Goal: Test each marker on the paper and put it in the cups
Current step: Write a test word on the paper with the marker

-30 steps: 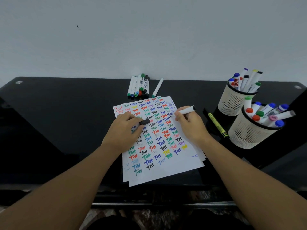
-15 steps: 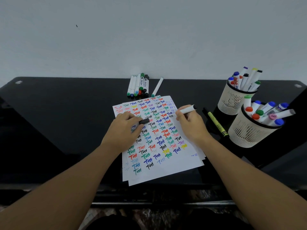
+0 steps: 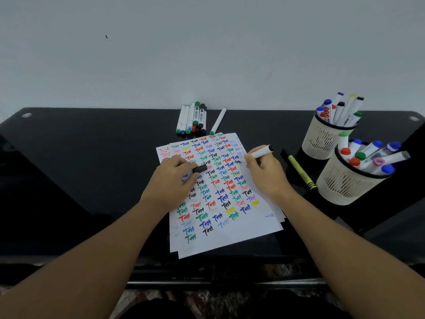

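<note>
Under both hands lies the white paper sheet [image 3: 230, 229] on the black glass bench [image 3: 80, 169]; the left hand [image 3: 171, 184] pinches a black cap [image 3: 199, 168], while the right hand [image 3: 266, 174] pinches the white black-tipped marker [image 3: 261, 153], its long axis slanting up-right toward the cream mesh cups [image 3: 347, 187] just beyond, nearest that hand.

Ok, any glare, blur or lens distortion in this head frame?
Head view: sharp enough to read "Test" on the white paper sheets; wide-angle bowing curves the glossy black table, which mirrors its surroundings without harsh glare; lighting soft, bluish, shadows faint.
</note>
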A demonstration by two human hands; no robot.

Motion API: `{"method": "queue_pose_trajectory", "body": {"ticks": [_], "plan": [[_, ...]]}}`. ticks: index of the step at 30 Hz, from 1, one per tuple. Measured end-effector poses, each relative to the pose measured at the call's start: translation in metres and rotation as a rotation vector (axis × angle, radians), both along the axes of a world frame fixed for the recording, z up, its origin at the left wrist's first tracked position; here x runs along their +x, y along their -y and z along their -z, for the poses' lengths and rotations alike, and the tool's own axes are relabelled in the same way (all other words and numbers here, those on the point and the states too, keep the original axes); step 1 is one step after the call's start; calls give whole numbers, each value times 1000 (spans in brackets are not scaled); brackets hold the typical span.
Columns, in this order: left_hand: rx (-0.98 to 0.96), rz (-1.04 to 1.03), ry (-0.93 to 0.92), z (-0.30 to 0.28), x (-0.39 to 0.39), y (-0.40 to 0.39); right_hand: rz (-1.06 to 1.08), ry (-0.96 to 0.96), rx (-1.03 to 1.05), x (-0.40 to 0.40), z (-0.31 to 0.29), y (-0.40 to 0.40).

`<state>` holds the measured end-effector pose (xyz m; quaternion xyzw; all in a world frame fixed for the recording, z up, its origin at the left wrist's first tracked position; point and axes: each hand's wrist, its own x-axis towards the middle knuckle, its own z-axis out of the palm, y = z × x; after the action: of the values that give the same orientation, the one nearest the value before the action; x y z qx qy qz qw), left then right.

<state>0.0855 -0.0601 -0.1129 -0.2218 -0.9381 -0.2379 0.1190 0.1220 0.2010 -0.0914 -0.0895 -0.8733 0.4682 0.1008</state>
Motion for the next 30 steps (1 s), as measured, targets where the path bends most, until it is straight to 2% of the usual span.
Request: {"method": "queue_pose_trajectory", "body": {"ticks": [6,12,19,22,25,27,30], "plan": [[2,5,-5,0,1,0,8,-20,-25,-1,1,-1],[-12,0,-6,0,1,0,-4,-11,39,1,0,1],[-6,8,-28,2,0,1,13,11,-14,0,1,1],[-12,10,-30,1,0,0,28,-33,4,-1,2,-1],[-7,5,-29,0,2,0,36,-143,-210,1,2,-3],[6,5,-31,-1,4,0,47,-166,-272,4,3,-4],[-5,7,-31,-2,5,1,-64,-118,-131,5,-1,-4]]}}
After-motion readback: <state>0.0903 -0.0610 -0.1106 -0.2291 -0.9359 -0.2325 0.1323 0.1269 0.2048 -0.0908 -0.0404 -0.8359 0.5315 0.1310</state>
